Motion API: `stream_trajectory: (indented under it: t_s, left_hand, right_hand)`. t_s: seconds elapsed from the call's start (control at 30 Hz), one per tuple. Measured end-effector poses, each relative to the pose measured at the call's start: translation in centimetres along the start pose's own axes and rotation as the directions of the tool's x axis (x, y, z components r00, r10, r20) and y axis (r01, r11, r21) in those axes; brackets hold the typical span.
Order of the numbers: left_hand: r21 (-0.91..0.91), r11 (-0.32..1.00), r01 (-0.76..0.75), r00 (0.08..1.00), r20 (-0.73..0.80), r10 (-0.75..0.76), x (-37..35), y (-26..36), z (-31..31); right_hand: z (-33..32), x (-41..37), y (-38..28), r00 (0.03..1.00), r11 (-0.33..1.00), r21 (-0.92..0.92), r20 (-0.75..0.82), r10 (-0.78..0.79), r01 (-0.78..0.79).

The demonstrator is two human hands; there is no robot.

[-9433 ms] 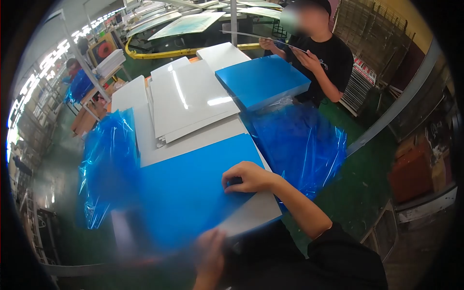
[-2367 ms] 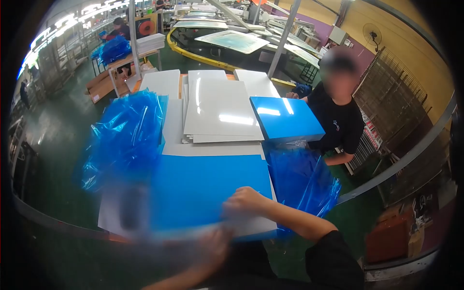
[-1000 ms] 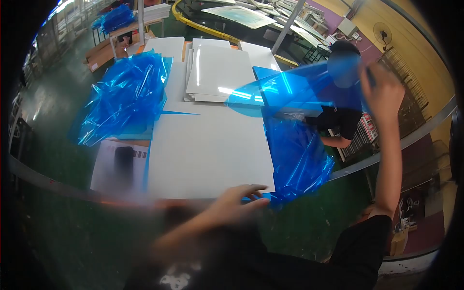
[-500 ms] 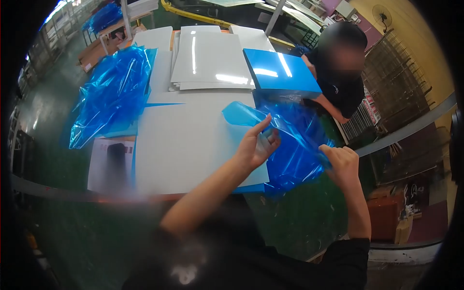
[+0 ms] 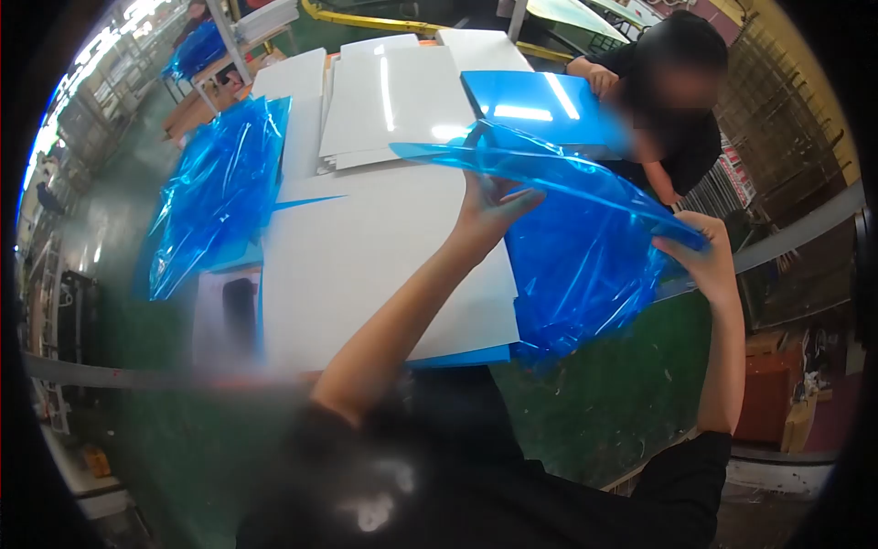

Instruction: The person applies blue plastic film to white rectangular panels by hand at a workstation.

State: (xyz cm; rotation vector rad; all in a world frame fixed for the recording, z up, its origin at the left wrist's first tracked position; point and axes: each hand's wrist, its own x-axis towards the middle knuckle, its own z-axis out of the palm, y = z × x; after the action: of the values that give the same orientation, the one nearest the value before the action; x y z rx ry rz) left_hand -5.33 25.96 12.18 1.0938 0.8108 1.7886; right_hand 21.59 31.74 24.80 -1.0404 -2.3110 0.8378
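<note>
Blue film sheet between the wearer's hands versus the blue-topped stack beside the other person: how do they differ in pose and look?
The blue film sheet is raised and bent, its outer end gripped by the right hand; the blue-topped stack lies flat on the table.
The sheet is thin and see-through, with curling edges; the stack's top looks opaque, with straight edges.
Both are blue and catch the light.

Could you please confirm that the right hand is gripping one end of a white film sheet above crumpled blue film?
The film sheet is blue, not white, as the head view shows; the right hand does grip one end of it above crumpled blue film.
</note>
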Motion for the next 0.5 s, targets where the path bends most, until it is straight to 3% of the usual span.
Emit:
stream_trajectory:
  t_s: [0.03,0.07,0.17,0.23,0.3,0.43,0.5]
  left_hand:
    - [-0.097,0.995,-0.015,0.998,-0.067,0.008,0.0,0.3,0.4]
    - [-0.084,0.995,-0.046,0.992,-0.122,0.036,0.0,0.2,0.5]
    - [-0.18,0.982,0.052,0.973,-0.212,-0.09,0.2,-0.4,-0.5]
    - [-0.13,0.986,0.103,0.956,-0.261,-0.134,0.0,-0.5,-0.9]
    - [-0.097,0.983,0.153,0.935,-0.308,-0.176,-0.3,-0.4,-1.4]
    - [-0.224,0.97,0.093,0.914,-0.368,-0.172,-0.6,0.5,-1.7]
    - [-0.153,0.988,-0.026,0.923,-0.384,-0.035,-0.5,0.7,-2.2]
  right_hand:
    - [0.3,0.4,0.0,0.999,0.999,0.043,0.029,0.019,-0.02]
    - [0.6,0.7,0.0,0.998,0.996,0.08,0.058,0.039,-0.044]
    - [1.1,1.3,0.1,0.989,0.986,0.147,0.135,0.059,-0.079]
    - [1.3,1.6,0.4,0.983,0.982,0.146,0.158,0.093,-0.116]
    - [1.8,2.0,0.4,0.994,0.986,0.157,0.104,0.034,-0.051]
    - [2.5,2.6,-0.2,0.999,0.992,0.129,0.036,0.009,-0.014]
    - [2.4,2.8,-0.8,0.998,0.99,0.131,0.042,0.041,-0.046]
